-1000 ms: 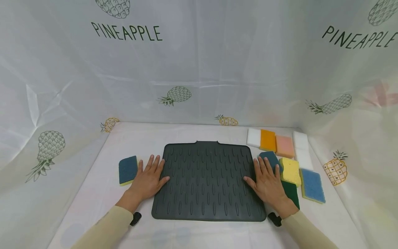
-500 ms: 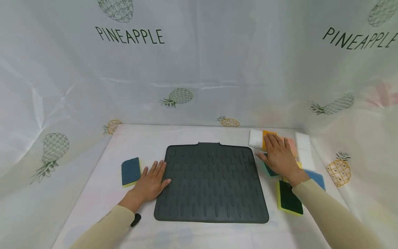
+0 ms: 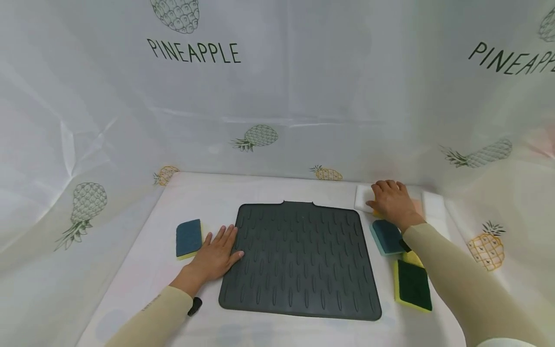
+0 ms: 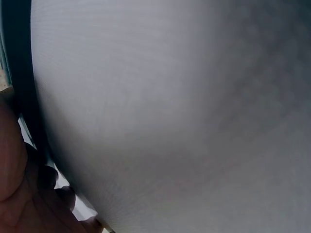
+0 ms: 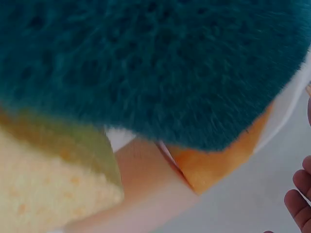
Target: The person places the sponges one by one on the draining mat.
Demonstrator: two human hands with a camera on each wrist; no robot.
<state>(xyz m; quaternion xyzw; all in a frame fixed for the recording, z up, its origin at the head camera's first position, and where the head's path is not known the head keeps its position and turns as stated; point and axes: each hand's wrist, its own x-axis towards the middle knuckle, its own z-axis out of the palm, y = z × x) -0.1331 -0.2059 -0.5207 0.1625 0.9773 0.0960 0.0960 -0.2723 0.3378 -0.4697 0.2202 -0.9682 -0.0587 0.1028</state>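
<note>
My left hand [image 3: 214, 260] lies flat with spread fingers on the left edge of a dark grey ridged mat [image 3: 299, 260]. Only part of that hand shows in the left wrist view. At the back right, my right hand [image 3: 392, 205] is over the orange sponge [image 3: 376, 213], its fingers slightly bent and the thumb beside the white sponge [image 3: 362, 196]. In the right wrist view, bare white surface shows between the fingertips [image 5: 297, 204] and the orange sponge. A teal scouring sponge [image 3: 387, 237] fills the upper part of that view, near the wrist.
A yellow sponge [image 3: 413, 259], partly behind the sleeve, and a dark green scouring sponge [image 3: 415, 284] lie right of the mat. Pink [image 3: 417, 206] and white [image 3: 433, 208] sponges are farther back. A blue-topped scouring sponge [image 3: 188, 237] lies left of the mat.
My right hand has left the mat's right edge and moved back and right to the orange sponge. The teal and dark green sponges appear shifted slightly. My left hand stays on the mat.
</note>
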